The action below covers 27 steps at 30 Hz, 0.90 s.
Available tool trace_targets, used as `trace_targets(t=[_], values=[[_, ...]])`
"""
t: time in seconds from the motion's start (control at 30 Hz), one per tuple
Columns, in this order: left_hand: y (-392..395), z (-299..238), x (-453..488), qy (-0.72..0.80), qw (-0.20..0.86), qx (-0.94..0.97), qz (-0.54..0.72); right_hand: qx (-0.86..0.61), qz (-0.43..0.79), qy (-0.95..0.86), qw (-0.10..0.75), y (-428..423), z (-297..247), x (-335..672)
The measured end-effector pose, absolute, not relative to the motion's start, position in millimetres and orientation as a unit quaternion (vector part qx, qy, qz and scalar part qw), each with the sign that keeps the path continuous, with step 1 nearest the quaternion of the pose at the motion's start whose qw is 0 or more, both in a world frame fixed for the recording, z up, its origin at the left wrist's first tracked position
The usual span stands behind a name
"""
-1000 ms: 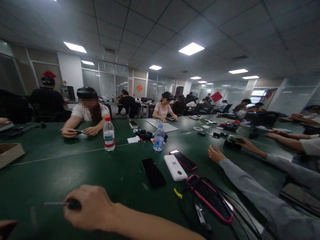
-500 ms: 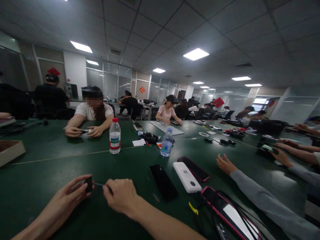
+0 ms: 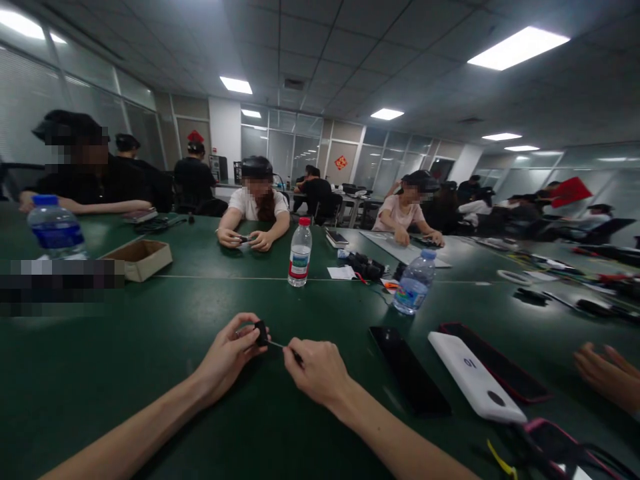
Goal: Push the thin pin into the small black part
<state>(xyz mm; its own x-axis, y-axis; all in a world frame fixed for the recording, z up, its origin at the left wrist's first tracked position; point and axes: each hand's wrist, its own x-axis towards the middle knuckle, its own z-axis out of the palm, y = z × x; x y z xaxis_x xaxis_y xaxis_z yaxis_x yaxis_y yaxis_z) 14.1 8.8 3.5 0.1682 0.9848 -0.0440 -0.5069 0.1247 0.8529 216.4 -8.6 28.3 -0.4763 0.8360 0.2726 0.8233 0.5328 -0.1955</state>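
My left hand (image 3: 235, 350) pinches a small black block-like part (image 3: 261, 333) between thumb and fingers above the green table. What exactly the part is, I cannot make out. My right hand (image 3: 320, 370) is closed around the dark handle of a thin screwdriver (image 3: 275, 344), mostly hidden in the fist. Its slim metal shaft points left and its tip meets the black part, or comes very near it. Right of my right hand lies a black phone (image 3: 410, 370), with a white power bank (image 3: 475, 377) beyond it.
On the green table (image 3: 200, 313) stand a red-capped bottle (image 3: 300, 253) and a blue-capped bottle (image 3: 414, 283). An open cardboard box (image 3: 145, 260) is at left. A co-worker's hand (image 3: 607, 373) rests at right. Cables and a pink-edged case lie at lower right.
The view has swung left, so the table's things appear farther right. Both hands keep their grips, the screwdriver still directed at the black part.
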Motion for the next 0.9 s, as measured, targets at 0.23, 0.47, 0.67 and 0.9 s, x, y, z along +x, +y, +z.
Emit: trace_targets(t=[0.23, 0.47, 0.67, 0.9], values=[[6, 9, 16, 0.328, 0.671, 0.357, 0.560, -0.476, 0.005, -0.864, 0.164, -11, 28, 217], [8, 4, 14, 0.317, 0.658, 0.386, 0.564, -0.471, -0.002, -0.870, 0.150, -12, 28, 217], [11, -5, 13, 0.329, 0.627, 0.436, 0.556, -0.481, -0.034, -0.866, 0.128, -14, 29, 216], [8, 1, 14, 0.349, 0.619, 0.440, 0.549, -0.474, -0.029, -0.870, 0.130, -13, 27, 217]])
